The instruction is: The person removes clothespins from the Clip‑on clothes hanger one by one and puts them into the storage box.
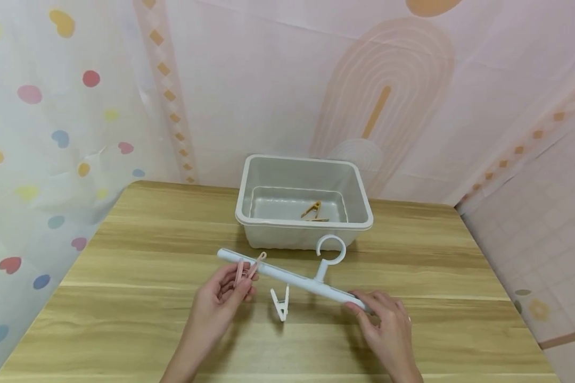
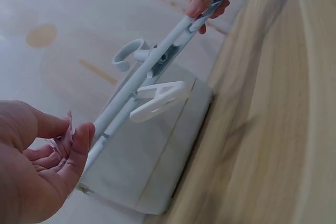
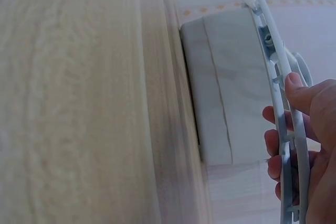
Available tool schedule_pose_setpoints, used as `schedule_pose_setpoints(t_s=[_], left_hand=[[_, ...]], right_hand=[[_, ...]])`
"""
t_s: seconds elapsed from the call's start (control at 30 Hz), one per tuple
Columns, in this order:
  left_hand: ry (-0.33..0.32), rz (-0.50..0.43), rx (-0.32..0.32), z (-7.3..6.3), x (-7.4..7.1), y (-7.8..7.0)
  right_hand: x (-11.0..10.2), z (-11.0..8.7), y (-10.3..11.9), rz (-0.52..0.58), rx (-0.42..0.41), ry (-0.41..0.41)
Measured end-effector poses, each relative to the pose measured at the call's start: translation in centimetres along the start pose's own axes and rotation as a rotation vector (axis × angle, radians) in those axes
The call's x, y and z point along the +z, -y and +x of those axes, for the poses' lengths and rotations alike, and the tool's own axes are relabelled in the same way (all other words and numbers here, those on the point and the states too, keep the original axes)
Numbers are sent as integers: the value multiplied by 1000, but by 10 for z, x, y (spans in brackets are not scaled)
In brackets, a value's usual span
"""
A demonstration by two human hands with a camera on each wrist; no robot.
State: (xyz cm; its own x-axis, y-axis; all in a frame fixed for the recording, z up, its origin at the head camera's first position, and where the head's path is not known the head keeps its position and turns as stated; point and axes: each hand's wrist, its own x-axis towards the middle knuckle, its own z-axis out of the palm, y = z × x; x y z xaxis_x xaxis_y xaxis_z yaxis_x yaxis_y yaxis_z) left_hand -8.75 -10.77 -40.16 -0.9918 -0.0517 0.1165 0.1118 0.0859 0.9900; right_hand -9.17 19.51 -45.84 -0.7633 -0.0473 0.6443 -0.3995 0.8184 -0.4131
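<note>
A pale blue-white hanger (image 1: pixel 292 277), a straight bar with a round hook, is held up over the wooden table. My right hand (image 1: pixel 387 322) grips its right end, thumb in front and fingers behind. Near the other end, my left hand (image 1: pixel 216 300) pinches a pink clothespin (image 1: pixel 256 265), which overlaps the bar in the head view; fingers hide part of it. A white clothespin (image 2: pixel 160 100) is clipped to the bar between my hands and hangs down from it in the head view.
Behind the hanger stands a light grey plastic bin (image 1: pixel 297 234), close to the patterned wall cloth (image 1: pixel 249 96). Inside lie brownish-yellow clothespins (image 1: pixel 312 208). Bare wood of the table (image 1: pixel 139 276) shows on both sides.
</note>
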Motion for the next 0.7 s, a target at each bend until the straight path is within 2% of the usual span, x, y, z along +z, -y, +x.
schedule_pose_setpoints(t_s=[0.23, 0.57, 0.7], left_hand=[[6, 37, 77, 13, 2, -7], [23, 134, 92, 38, 4, -22], [29, 170, 116, 45, 5, -25]], right_hand=[[1, -1, -3, -10, -1, 2], [1, -3, -5, -2, -17, 1], [1, -3, -6, -12, -7, 9]])
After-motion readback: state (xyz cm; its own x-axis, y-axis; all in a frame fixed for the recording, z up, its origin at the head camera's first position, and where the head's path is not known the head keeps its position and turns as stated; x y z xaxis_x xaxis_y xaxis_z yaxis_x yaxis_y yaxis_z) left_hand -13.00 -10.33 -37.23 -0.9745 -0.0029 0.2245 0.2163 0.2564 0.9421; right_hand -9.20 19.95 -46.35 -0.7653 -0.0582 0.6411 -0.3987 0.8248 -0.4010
